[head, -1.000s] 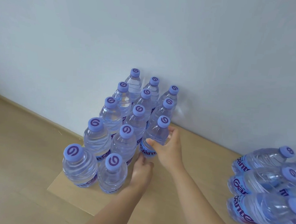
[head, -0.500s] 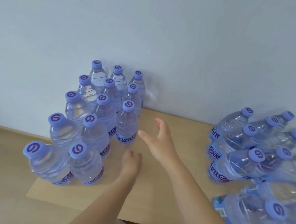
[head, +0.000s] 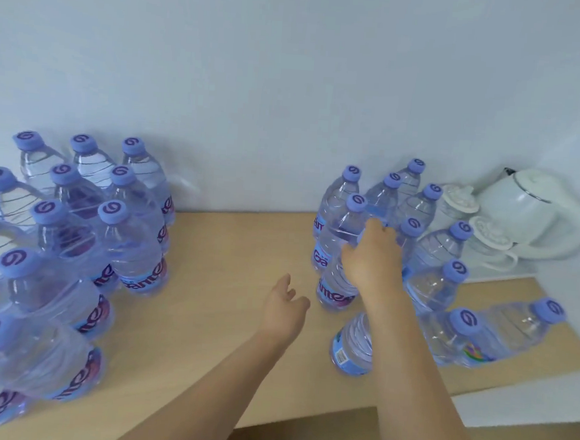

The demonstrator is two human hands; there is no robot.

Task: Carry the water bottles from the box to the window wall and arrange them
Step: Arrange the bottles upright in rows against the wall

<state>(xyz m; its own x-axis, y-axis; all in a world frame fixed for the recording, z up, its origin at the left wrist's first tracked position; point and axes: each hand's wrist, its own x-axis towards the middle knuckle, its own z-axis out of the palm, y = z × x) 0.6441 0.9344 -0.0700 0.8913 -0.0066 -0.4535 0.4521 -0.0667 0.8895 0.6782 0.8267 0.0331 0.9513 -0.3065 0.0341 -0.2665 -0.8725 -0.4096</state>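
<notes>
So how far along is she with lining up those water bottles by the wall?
Partly done. The left group of bottles already stands upright in tidy rows against the wall. The right hand is closing on a bottle in the looser right cluster; the left hand hovers empty. Left: those right-hand bottles, some tilted.

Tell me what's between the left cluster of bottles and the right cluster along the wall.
In the head view, only bare wooden surface separates the left cluster from the right cluster; the left hand hovers over its near part.
</notes>
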